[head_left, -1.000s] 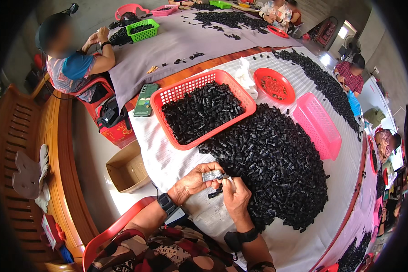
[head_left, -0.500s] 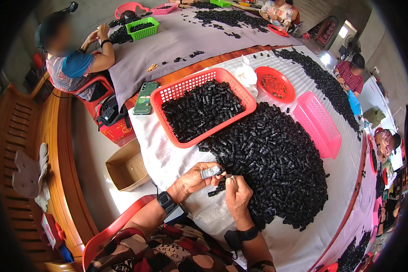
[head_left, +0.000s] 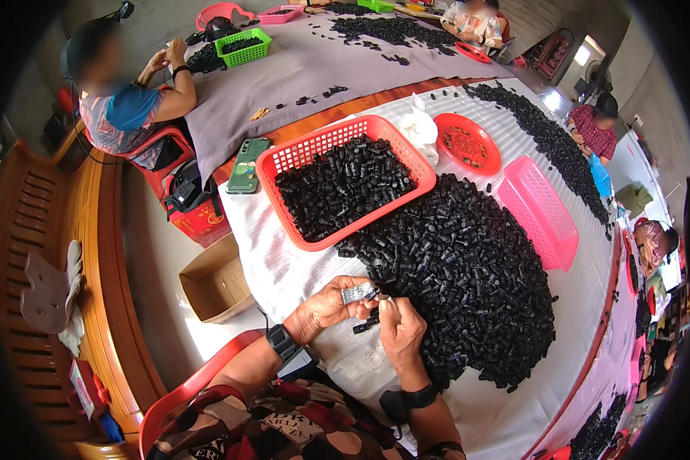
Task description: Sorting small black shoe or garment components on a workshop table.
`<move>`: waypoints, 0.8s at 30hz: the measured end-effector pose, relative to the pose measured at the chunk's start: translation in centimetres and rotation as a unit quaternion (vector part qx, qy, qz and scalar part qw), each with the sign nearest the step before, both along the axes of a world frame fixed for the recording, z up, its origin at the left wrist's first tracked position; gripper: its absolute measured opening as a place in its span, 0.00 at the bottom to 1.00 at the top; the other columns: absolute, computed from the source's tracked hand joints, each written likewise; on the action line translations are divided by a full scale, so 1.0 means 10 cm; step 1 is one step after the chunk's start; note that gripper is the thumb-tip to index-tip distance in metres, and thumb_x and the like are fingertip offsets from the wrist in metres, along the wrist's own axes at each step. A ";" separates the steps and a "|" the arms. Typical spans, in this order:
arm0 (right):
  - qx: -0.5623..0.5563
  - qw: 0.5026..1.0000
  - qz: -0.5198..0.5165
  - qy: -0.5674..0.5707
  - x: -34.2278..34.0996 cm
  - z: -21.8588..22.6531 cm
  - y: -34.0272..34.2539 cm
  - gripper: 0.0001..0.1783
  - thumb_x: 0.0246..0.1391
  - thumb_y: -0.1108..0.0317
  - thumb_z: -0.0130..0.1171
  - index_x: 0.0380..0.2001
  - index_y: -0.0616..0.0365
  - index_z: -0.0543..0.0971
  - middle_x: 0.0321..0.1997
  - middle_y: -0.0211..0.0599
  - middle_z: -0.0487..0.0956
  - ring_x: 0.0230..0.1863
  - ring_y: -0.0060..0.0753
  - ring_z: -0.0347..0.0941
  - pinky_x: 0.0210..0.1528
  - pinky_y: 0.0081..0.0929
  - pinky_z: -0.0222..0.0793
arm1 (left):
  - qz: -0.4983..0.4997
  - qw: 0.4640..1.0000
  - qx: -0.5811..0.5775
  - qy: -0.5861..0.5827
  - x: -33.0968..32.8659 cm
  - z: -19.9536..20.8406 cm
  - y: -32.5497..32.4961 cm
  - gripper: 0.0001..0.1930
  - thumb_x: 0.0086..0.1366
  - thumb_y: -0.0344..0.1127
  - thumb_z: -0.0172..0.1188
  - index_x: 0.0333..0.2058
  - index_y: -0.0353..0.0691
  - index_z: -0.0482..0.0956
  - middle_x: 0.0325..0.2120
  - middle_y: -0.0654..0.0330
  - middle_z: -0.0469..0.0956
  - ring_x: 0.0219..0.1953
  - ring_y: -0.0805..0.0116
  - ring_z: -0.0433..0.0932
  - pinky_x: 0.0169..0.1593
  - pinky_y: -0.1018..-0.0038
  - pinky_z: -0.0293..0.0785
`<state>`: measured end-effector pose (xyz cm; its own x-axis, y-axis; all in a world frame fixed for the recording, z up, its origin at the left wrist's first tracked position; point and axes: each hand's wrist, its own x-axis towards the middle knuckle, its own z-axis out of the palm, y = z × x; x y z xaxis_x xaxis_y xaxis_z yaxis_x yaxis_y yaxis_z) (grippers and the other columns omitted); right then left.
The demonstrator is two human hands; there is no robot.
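Observation:
Over the near edge of the table my left hand (head_left: 331, 303) is closed, pinching a small black plastic part (head_left: 372, 292) between thumb and fingers. A silver-grey wrap (head_left: 357, 293) covers one of its fingers. Right beside it, my right hand (head_left: 403, 331) is closed in a pinch, its fingertips close to that part; what they hold is too small to make out. Just beyond and to the right of both hands spreads a large heap of similar black parts (head_left: 468, 284). Behind the heap, a red-orange basket (head_left: 270, 165) holds many more.
A green phone (head_left: 247, 165) lies left of the basket. Past it are white tissue (head_left: 417, 126), a red plate (head_left: 489, 153) and a pink basket (head_left: 540, 215). An open cardboard box (head_left: 216, 280) stands on the floor at left. Other people sit around the tables.
Both hands stay nearly in place; the right fingertips have shifted slightly toward the left hand. The heap and baskets look the same.

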<state>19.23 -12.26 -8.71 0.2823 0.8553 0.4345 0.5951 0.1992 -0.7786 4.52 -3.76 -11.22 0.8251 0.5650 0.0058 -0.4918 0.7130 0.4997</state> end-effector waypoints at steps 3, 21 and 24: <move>-0.003 1.000 -0.001 -0.003 0.00 -0.01 -0.01 0.11 0.54 0.64 0.58 0.25 0.60 0.73 0.22 0.44 0.75 0.21 0.50 0.73 0.23 0.37 0.68 | 0.003 1.000 0.006 0.004 0.00 -0.01 -0.01 0.13 0.63 0.36 0.59 0.38 0.30 0.75 0.28 0.56 0.75 0.25 0.71 0.68 0.28 0.78 0.64; -0.011 0.999 0.008 -0.031 -0.01 0.02 -0.01 0.11 0.53 0.65 0.59 0.23 0.59 0.72 0.21 0.43 0.74 0.20 0.48 0.73 0.21 0.36 0.67 | 0.002 0.999 0.021 0.046 0.03 0.04 -0.02 0.10 0.62 0.34 0.59 0.34 0.30 0.76 0.26 0.57 0.75 0.23 0.75 0.66 0.26 0.80 0.61; 0.015 1.000 -0.010 -0.015 -0.01 -0.02 0.00 0.11 0.53 0.66 0.59 0.23 0.59 0.72 0.21 0.43 0.74 0.20 0.48 0.73 0.21 0.36 0.67 | 0.000 0.999 -0.007 0.049 0.03 0.07 -0.02 0.10 0.63 0.34 0.59 0.34 0.30 0.76 0.26 0.58 0.75 0.23 0.75 0.66 0.26 0.80 0.61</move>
<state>19.17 -12.23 -8.94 0.2850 0.8359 0.4691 0.6224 0.2107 -0.7538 4.82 -3.99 -10.49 0.8211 0.5649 -0.0821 -0.4416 0.7197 0.5357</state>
